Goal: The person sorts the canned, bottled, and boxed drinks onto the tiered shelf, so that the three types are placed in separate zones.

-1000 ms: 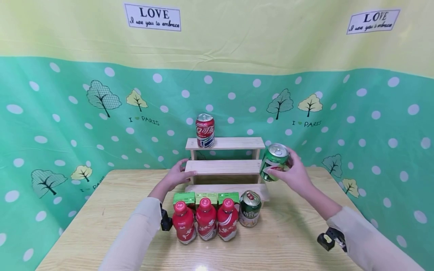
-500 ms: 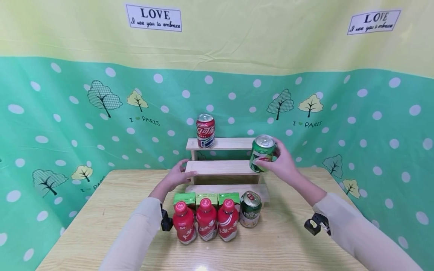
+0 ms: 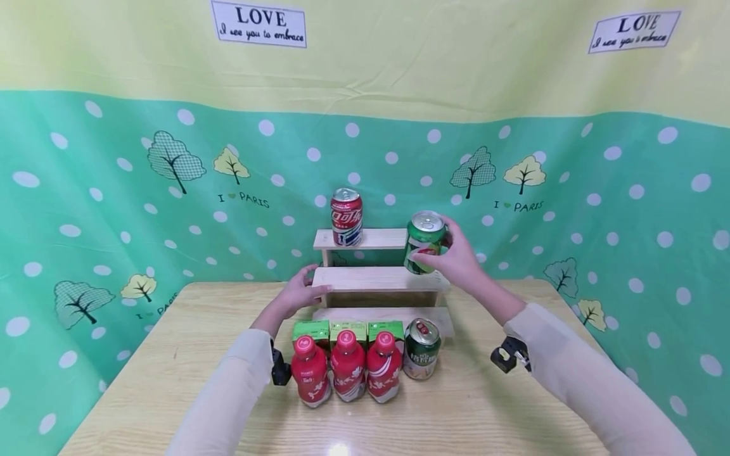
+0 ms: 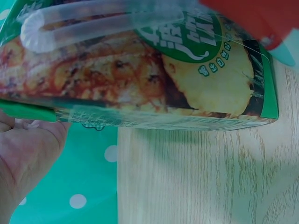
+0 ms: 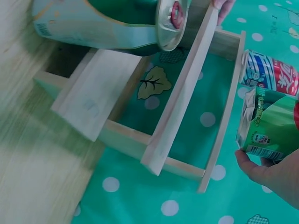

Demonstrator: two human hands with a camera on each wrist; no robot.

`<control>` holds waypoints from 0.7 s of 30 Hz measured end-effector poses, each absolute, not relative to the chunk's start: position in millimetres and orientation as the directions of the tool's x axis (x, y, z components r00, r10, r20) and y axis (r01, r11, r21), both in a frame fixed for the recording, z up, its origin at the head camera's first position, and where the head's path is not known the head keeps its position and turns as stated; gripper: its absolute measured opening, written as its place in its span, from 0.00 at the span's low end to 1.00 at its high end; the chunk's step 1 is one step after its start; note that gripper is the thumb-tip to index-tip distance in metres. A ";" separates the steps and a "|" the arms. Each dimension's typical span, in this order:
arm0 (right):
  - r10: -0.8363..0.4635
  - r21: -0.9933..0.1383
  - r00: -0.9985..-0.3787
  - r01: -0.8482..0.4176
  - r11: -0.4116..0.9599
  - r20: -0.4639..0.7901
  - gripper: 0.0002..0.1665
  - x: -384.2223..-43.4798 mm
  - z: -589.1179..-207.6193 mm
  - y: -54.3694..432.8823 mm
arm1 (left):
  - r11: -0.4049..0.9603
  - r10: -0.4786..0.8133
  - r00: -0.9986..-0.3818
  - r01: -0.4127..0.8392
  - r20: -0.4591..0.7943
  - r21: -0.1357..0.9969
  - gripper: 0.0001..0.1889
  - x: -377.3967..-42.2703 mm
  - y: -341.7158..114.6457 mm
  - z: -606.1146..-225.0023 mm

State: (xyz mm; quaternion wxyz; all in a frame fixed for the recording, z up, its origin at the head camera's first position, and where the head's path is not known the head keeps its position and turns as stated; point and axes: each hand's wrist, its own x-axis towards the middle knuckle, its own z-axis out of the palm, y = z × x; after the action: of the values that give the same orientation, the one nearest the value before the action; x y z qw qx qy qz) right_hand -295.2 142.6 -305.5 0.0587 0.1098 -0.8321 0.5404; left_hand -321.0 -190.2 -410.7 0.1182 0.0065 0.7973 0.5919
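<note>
My right hand (image 3: pixel 456 256) grips a green soda can (image 3: pixel 423 244) upright, thumb on its front. The can hangs in front of the right end of the top board of a three-step wooden shelf (image 3: pixel 371 278); in the right wrist view the can (image 5: pixel 271 126) is apart from the boards. My left hand (image 3: pixel 296 294) holds the left end of the middle board, its thumb over the top and some fingers hidden behind. On the top board's left part stands a red cola can (image 3: pixel 346 218).
Before the shelf stand three red bottles (image 3: pixel 349 370) in a row, with green drink cartons (image 3: pixel 311 330) behind them. A dark green can (image 3: pixel 422 351) stands to their right. A dotted cloth (image 3: pixel 228 240) hangs behind the wooden table (image 3: pixel 188 354).
My right hand has carried the green soda can left and up, from beside the shelf to in front of the top board's right end. The left hand has stayed on the shelf.
</note>
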 end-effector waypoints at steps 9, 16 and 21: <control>-0.129 -0.894 -0.962 -0.272 0.355 0.241 0.57 -305.6 -293.6 124.2 | 0.308 0.147 -0.973 -0.129 -0.181 0.943 0.43 -321.5 -189.9 -411.0; -0.082 -0.905 -0.970 -0.245 0.349 0.231 0.56 -319.0 -286.9 110.0 | 0.298 0.162 -0.966 -0.146 -0.201 0.943 0.43 -320.2 -189.9 -407.3; -0.086 -0.908 -0.968 -0.250 0.335 0.235 0.56 -325.5 -286.6 102.7 | 0.292 0.170 -0.963 -0.153 -0.208 0.944 0.43 -315.8 -188.0 -399.3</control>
State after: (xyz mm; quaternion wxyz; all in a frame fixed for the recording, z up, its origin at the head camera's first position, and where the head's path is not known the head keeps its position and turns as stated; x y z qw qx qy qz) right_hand -325.5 102.7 -286.6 0.0722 0.1032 -0.8139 0.5672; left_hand -315.8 -188.0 -399.3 0.1357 0.0056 0.7921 0.5951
